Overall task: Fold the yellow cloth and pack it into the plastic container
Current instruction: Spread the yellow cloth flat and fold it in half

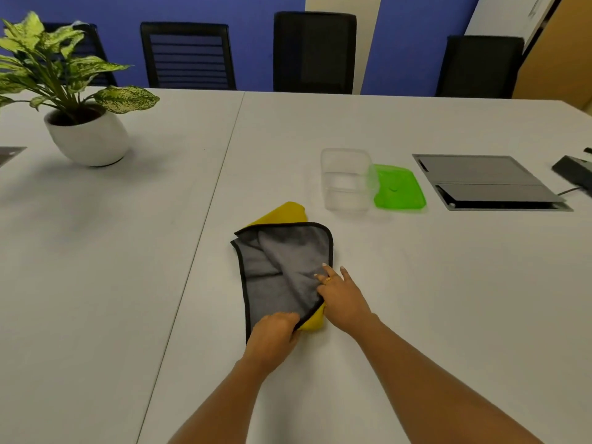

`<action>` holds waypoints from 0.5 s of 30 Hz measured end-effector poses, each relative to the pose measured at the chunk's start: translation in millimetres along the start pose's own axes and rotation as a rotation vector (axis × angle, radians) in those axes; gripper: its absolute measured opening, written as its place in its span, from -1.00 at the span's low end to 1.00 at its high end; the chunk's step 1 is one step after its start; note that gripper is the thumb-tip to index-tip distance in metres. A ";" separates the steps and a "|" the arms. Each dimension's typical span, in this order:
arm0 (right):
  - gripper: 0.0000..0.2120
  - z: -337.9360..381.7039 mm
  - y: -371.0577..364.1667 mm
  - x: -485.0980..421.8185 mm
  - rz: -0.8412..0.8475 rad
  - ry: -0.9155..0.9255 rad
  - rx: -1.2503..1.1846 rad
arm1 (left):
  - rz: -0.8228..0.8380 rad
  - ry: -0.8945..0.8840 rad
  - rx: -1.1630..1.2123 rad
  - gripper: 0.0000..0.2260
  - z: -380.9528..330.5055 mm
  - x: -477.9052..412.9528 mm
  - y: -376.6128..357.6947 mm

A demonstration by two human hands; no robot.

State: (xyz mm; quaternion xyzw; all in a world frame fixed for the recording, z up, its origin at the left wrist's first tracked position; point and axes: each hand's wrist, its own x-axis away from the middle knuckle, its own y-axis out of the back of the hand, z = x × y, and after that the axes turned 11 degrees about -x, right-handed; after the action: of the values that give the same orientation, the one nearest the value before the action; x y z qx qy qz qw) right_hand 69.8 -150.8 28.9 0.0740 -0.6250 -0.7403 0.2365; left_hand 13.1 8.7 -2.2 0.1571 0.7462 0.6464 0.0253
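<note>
The yellow cloth (pixel 275 267) lies half folded on the white table, its grey side with black trim facing up and yellow showing at the far and near corners. My left hand (pixel 275 331) pinches the near edge of the cloth. My right hand (pixel 341 294) grips a fold of the grey side at the right, fingers partly spread. The clear plastic container (pixel 347 181) stands open and empty beyond the cloth to the right, with its green lid (pixel 398 190) lying flat beside it.
A potted plant (pixel 86 123) in a white pot stands at the far left. A grey cable hatch (pixel 487 181) is set into the table at the right, with a dark device (pixel 573 168) past it. Black chairs line the far edge.
</note>
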 end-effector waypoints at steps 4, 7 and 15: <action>-0.80 -8.3 13.4 -0.1 0.025 0.056 -0.024 | 0.002 -0.021 -0.053 -0.80 25.8 -4.9 19.2; -0.93 -10.1 21.6 5.0 0.045 0.100 -0.135 | -0.040 -0.053 -0.119 -0.84 44.9 -5.7 36.7; -0.81 -6.5 37.3 16.0 0.043 0.144 -0.236 | -0.174 -0.130 -0.231 -0.86 81.1 -9.7 89.1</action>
State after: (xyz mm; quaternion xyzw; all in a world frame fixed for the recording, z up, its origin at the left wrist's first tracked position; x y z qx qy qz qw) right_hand 68.0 -167.7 66.4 0.0850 -0.5165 -0.7961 0.3037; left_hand 59.8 94.0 69.7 0.1293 0.6744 0.7119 0.1472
